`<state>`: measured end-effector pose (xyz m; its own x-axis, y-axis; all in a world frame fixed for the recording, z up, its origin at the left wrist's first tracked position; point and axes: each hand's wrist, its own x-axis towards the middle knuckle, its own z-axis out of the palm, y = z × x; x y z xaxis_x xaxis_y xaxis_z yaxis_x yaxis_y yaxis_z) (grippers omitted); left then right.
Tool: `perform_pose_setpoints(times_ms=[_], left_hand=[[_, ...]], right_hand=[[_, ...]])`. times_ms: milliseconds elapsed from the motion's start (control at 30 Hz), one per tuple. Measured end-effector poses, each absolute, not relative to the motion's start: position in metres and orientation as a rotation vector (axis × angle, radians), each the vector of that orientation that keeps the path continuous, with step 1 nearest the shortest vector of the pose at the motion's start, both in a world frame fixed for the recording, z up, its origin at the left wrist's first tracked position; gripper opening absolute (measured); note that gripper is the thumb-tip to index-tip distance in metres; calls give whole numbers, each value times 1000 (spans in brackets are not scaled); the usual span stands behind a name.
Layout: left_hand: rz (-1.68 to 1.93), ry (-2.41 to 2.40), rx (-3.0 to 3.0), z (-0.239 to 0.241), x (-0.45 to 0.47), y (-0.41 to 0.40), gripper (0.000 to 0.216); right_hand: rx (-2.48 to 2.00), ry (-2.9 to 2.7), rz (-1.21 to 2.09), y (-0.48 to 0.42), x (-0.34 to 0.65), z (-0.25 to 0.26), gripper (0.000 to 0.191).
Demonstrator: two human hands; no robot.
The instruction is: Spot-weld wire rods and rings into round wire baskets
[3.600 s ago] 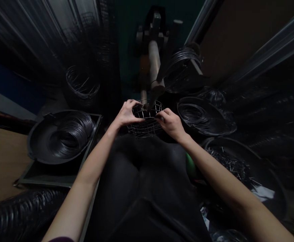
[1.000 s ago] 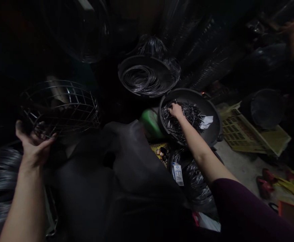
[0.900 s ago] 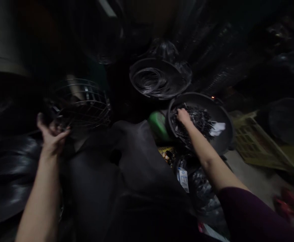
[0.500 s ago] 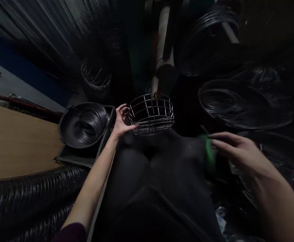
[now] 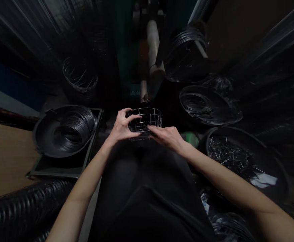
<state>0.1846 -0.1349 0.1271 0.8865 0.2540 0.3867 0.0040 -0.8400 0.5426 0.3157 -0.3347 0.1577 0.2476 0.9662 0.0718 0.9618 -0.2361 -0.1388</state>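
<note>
A round wire basket (image 5: 150, 117) of bright metal rods sits in front of me, under the tip of a pale machine cylinder (image 5: 153, 42). My left hand (image 5: 123, 127) grips its left side, fingers over the upper rings and thumb at the lower edge. At the basket's front right is my right hand (image 5: 168, 135), fingers pressed together against the lower wires. Whatever it may be pinching is too small or hidden. Behind the right wrist shows a blurred green object (image 5: 191, 138).
To the left, a dark basin (image 5: 42, 134) with wire rings (image 5: 78, 126) stands on a metal-framed stand (image 5: 61, 172). On the right are a basin of short wire pieces (image 5: 227, 153), a tray with wire coils (image 5: 194, 102) and hanging wire rings (image 5: 187, 35). Stacked rings (image 5: 23, 205) lie lower left.
My right hand has come in from the right, away from the green object, to the basket's front. My left hand keeps its hold on the basket. The view has shifted to the right.
</note>
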Motion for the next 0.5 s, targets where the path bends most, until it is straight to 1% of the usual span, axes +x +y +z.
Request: perform_pose_setpoints(times_ms=[200, 500], left_hand=[[599, 183, 2428, 118, 197, -130, 69], [651, 213, 2414, 121, 216, -124, 71]], right_hand=[[-2347, -1981, -163, -331, 329, 159, 35], [-2325, -1972, -263, -318, 344, 166, 33]])
